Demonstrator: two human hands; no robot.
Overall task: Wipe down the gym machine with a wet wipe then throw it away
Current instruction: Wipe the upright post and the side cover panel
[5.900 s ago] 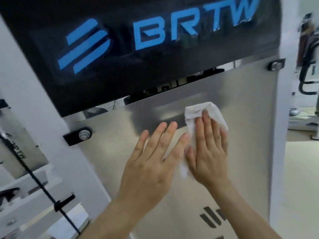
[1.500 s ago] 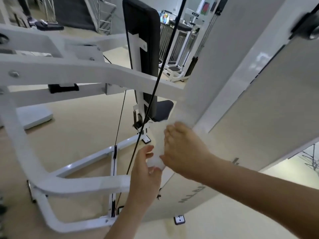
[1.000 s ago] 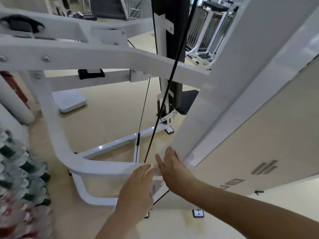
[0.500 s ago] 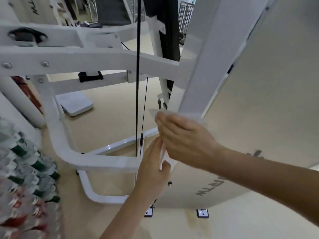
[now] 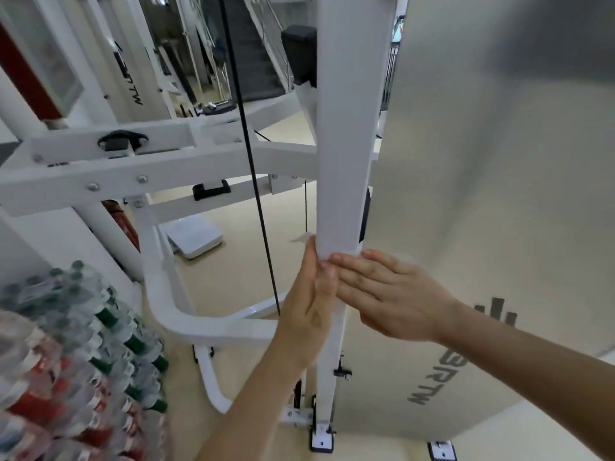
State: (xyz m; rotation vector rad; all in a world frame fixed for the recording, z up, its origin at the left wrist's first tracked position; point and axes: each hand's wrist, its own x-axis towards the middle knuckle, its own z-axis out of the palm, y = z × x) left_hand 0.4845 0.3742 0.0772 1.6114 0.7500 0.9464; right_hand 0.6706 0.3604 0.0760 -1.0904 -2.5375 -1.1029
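We set both palms flat on the gym machine post: left hand on its side, right hand across its front. Fingers are straight, nothing pinched. The wet wipe is pressed between, wrapping the corner; one edge pokes out.

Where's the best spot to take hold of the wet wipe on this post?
Pinch the loose corner of the wet wipe poking out left of the white post, coming from the left; the rest lies flat under the left hand and right hand.
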